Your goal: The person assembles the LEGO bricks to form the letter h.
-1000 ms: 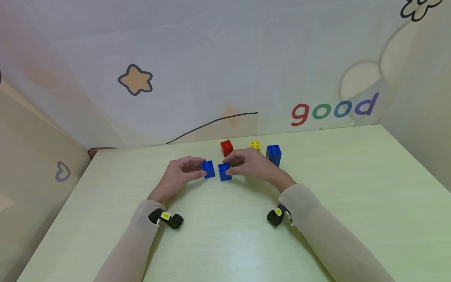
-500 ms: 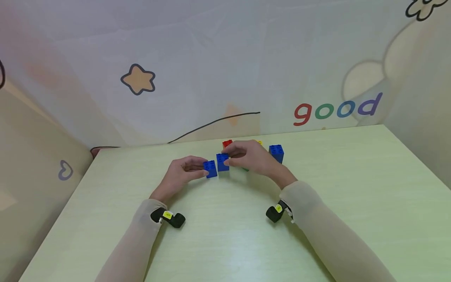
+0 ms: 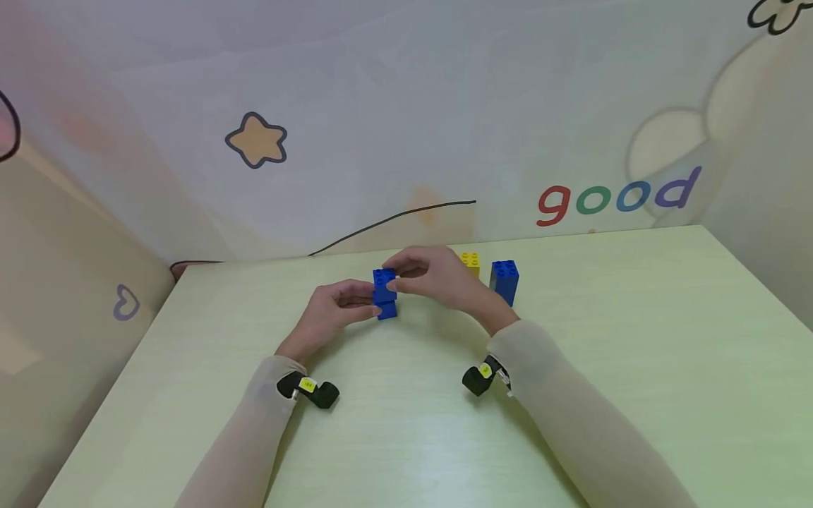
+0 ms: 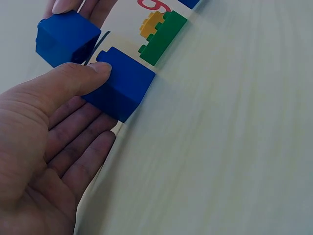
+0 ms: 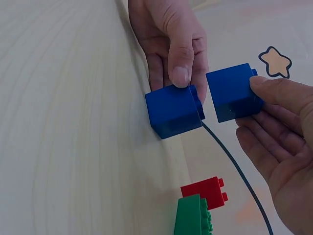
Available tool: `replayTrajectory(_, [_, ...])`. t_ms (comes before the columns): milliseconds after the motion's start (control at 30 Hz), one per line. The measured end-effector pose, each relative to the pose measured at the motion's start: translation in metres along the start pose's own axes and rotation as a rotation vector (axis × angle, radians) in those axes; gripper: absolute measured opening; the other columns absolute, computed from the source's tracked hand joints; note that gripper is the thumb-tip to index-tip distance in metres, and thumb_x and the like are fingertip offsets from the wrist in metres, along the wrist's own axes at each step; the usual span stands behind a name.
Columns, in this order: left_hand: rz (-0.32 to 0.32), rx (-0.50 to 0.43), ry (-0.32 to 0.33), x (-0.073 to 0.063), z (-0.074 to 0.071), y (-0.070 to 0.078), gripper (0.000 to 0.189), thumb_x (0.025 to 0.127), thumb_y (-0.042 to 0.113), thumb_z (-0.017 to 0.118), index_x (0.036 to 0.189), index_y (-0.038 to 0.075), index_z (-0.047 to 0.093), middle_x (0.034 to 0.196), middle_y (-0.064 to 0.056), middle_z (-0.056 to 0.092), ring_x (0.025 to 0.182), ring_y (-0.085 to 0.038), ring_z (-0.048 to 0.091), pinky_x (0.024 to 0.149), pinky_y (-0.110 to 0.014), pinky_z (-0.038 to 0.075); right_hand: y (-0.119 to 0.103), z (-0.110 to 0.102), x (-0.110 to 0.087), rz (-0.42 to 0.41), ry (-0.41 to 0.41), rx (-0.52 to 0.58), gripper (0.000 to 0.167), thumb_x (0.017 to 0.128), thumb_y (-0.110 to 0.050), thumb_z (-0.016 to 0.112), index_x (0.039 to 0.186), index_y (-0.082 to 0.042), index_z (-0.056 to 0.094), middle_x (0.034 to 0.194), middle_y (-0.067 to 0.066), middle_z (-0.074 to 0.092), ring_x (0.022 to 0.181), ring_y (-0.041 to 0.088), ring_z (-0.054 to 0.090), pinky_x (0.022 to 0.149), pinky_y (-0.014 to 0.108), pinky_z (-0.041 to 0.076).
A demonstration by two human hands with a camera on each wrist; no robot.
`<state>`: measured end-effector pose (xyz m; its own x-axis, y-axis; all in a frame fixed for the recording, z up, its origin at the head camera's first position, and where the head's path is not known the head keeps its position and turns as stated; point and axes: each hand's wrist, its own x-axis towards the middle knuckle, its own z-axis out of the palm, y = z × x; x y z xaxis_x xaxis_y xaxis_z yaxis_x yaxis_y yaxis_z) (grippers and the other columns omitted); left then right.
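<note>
My left hand [image 3: 330,310] pinches a blue building brick [image 4: 124,81] between thumb and fingers, low over the table. In the right wrist view its studs face the second blue brick [image 5: 231,93]. My right hand [image 3: 438,276] holds that second brick by thumb and fingertips, just above the first. A small gap parts the two bricks in both wrist views. From the head view the upper brick overlaps the lower one and hides its top.
Behind the hands stand a green brick [image 5: 190,215], a red brick [image 5: 205,192] and a yellow brick [image 3: 471,262]. A tall blue brick [image 3: 504,281] stands to their right. A printed cloth [image 3: 381,141] hangs behind the table [image 3: 394,423].
My right hand has lifted its blue brick and carried it left, from beside the left hand's brick to above it. The left hand stays nearly in place. The red brick is now hidden in the head view.
</note>
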<state>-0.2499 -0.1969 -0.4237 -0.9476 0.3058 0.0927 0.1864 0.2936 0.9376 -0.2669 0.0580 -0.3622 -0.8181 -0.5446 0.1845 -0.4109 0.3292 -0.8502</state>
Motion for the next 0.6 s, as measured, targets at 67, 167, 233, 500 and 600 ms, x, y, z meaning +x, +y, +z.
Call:
replayTrajectory(67, [0.006, -0.006, -0.001, 0.0004, 0.001, 0.0004, 0.035, 0.094, 0.007, 0.082, 0.127, 0.0, 0.072, 0.122, -0.012, 0.076, 0.112, -0.026, 0.074, 0.096, -0.033, 0.059, -0.0025, 0.0013, 0.0009, 0.003, -0.006, 0.011, 0.034, 0.099, -0.013, 0.078, 0.132, -0.006, 0.073, 0.119, 0.005, 0.076, 0.112, 0.021, 0.072, 0.099, 0.034, 0.058])
replayTrajectory(167, [0.014, -0.016, -0.001, 0.0002, 0.0018, 0.0018, 0.033, 0.094, 0.006, 0.082, 0.125, 0.0, 0.072, 0.121, -0.012, 0.076, 0.112, -0.027, 0.074, 0.097, -0.033, 0.059, -0.0043, 0.0034, 0.0025, 0.014, -0.016, 0.011, 0.033, 0.1, -0.013, 0.077, 0.132, -0.006, 0.072, 0.12, 0.005, 0.076, 0.113, 0.02, 0.071, 0.1, 0.034, 0.057])
replayTrajectory(233, [0.018, -0.018, -0.003, 0.0002, 0.0019, 0.002, 0.034, 0.094, 0.006, 0.082, 0.125, -0.001, 0.072, 0.12, -0.012, 0.076, 0.111, -0.027, 0.074, 0.096, -0.033, 0.059, -0.0043, 0.0047, 0.0034, 0.024, -0.022, 0.007, 0.033, 0.1, -0.013, 0.077, 0.132, -0.006, 0.072, 0.12, 0.005, 0.075, 0.113, 0.02, 0.071, 0.101, 0.034, 0.057])
replayTrajectory(500, [0.027, -0.035, -0.016, 0.0016, 0.0007, -0.001, 0.035, 0.093, 0.006, 0.083, 0.126, -0.001, 0.072, 0.121, -0.012, 0.076, 0.112, -0.027, 0.074, 0.097, -0.033, 0.059, -0.0029, 0.0064, 0.0045, 0.033, -0.018, -0.014, 0.034, 0.1, -0.012, 0.077, 0.133, -0.005, 0.072, 0.122, 0.006, 0.075, 0.114, 0.021, 0.071, 0.102, 0.033, 0.057])
replayTrajectory(600, [0.026, -0.037, -0.013, 0.0012, 0.0002, -0.0016, 0.035, 0.093, 0.005, 0.082, 0.126, -0.001, 0.072, 0.121, -0.013, 0.076, 0.111, -0.027, 0.074, 0.097, -0.033, 0.059, -0.0021, 0.0065, 0.005, 0.034, -0.022, -0.015, 0.034, 0.1, -0.012, 0.077, 0.133, -0.005, 0.072, 0.123, 0.006, 0.075, 0.114, 0.021, 0.071, 0.102, 0.033, 0.056])
